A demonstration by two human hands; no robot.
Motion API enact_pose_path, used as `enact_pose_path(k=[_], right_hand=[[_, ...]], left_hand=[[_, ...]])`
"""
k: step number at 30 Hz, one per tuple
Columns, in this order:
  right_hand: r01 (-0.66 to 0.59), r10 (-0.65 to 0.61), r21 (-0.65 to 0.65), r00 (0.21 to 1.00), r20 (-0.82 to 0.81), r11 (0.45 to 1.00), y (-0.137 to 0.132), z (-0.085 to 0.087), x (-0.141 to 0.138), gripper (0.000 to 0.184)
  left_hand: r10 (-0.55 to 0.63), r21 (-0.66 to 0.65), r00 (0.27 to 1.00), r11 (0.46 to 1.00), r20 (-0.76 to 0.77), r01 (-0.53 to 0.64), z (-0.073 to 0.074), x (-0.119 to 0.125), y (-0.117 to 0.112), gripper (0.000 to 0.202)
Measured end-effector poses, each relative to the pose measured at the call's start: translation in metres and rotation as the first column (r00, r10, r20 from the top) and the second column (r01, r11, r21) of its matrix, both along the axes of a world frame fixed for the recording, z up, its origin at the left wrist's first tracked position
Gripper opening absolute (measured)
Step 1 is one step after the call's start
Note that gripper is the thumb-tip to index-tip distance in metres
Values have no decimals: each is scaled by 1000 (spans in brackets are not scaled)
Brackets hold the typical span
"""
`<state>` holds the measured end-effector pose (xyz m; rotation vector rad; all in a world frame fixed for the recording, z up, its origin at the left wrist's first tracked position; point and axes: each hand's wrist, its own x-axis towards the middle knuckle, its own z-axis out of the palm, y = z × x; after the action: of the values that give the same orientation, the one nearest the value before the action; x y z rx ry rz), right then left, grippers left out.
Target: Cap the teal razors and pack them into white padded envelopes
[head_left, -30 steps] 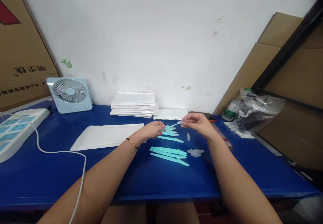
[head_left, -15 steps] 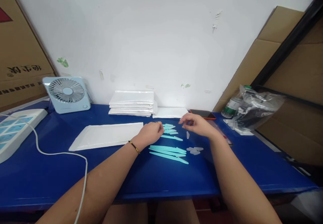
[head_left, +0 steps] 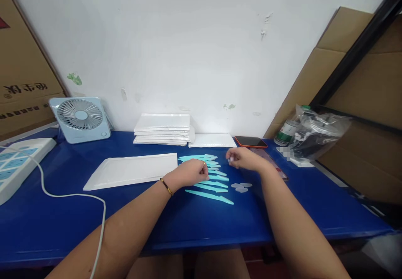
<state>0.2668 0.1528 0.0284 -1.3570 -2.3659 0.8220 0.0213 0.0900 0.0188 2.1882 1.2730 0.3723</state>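
Several turquoise eyebrow razors (head_left: 210, 197) lie in a rough column on the blue table, blades pointing right. My left hand (head_left: 193, 172) is over the middle of the column and hides several handles. Its fingers are pinched on one eyebrow razor (head_left: 220, 178). My right hand (head_left: 243, 159) hovers just right of the razors, thumb and fingers closed on a small clear blade cap (head_left: 231, 159). More clear blade caps (head_left: 241, 189) lie in a small cluster below it, apart from the razors.
A white padded envelope (head_left: 135, 171) lies left of the razors. Behind are a stack of envelopes (head_left: 161, 124), another flat envelope (head_left: 212, 140) and a phone (head_left: 251, 141). At left stand a fan (head_left: 81, 120) and a power strip (head_left: 25, 161); its white cable crosses my left forearm.
My left hand has moved toward me over the razors, and the lower razors are now spread farther apart. My right hand has picked up the single clear cap that lay below its fingers.
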Motion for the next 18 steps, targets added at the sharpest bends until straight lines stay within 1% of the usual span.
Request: enact_pose_path(k=[2, 4, 6, 8, 10, 13, 18], right_hand=[[44, -41, 11, 976, -216, 999, 3, -1, 0, 14], [90, -80, 8, 913, -400, 996, 4, 1, -1, 17], [106, -96, -13, 837, -539, 994, 3, 3, -1, 22], [76, -69, -15, 781, -621, 997, 1, 5, -1, 25], [30, -13, 16, 761, -649, 999, -1, 7, -2, 24], [3, 49, 81, 781, -622, 997, -4, 8, -4, 21], [-16, 97, 150, 829, -551, 988, -8, 10, -11, 18]], left_hand=[[86, -60, 986, 995, 146, -78, -1, -2, 5, 17], [148, -144, 950, 983, 274, -112, -1, -4, 9, 18], [194, -195, 916, 972, 352, -131, 0, -7, 13, 19], [230, -220, 887, 964, 400, -150, 2, -9, 16, 20], [271, -248, 865, 952, 422, -178, 4, -12, 16, 20], [319, -281, 856, 935, 407, -215, 8, -14, 15, 17], [303, -281, 864, 939, 403, -198, 12, -15, 14, 12]])
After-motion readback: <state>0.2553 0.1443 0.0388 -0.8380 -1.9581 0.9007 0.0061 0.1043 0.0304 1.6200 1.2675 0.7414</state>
